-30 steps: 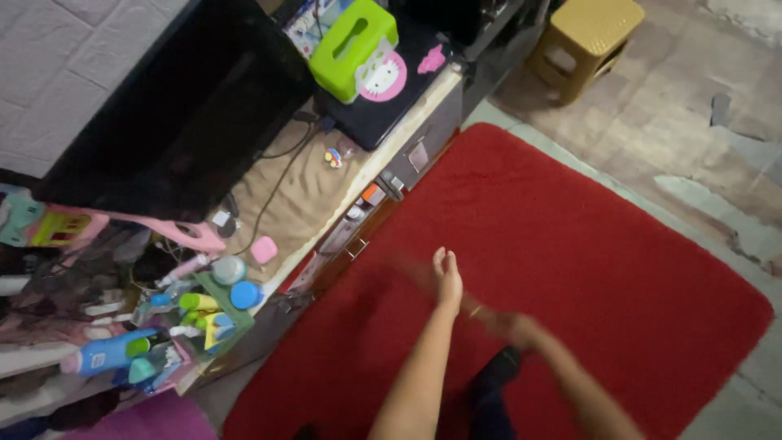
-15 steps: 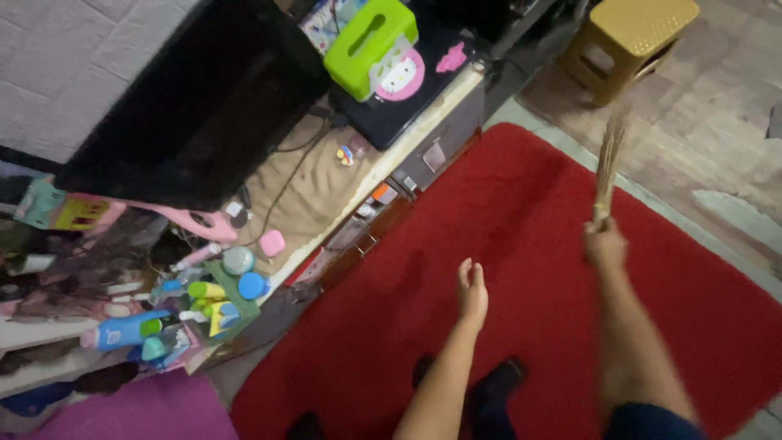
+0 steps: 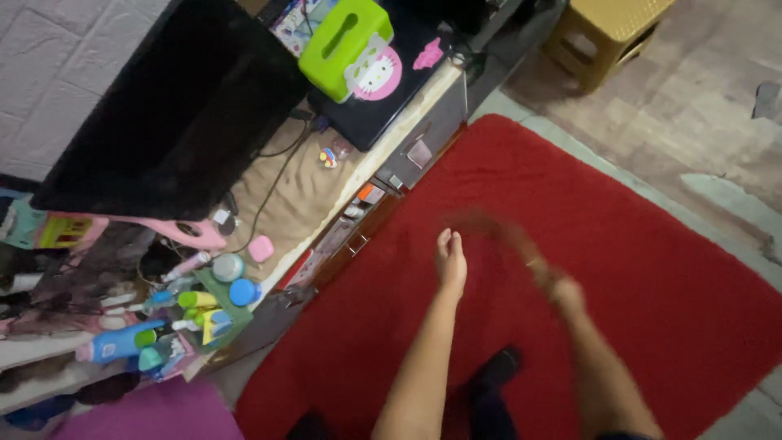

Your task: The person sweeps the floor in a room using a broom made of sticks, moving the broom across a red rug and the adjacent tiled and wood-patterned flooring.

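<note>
Over the red rug (image 3: 635, 269), the person's left hand (image 3: 450, 259) hangs flat with fingers straight and together, holding nothing. Just beside it, the right hand (image 3: 562, 289) is blurred; it seems closed around a thin broom-like bundle (image 3: 497, 228), though I cannot tell for sure. Farther off stand a low cabinet (image 3: 358, 175), a black screen (image 3: 175, 106) and a green tissue box (image 3: 346, 37).
</note>
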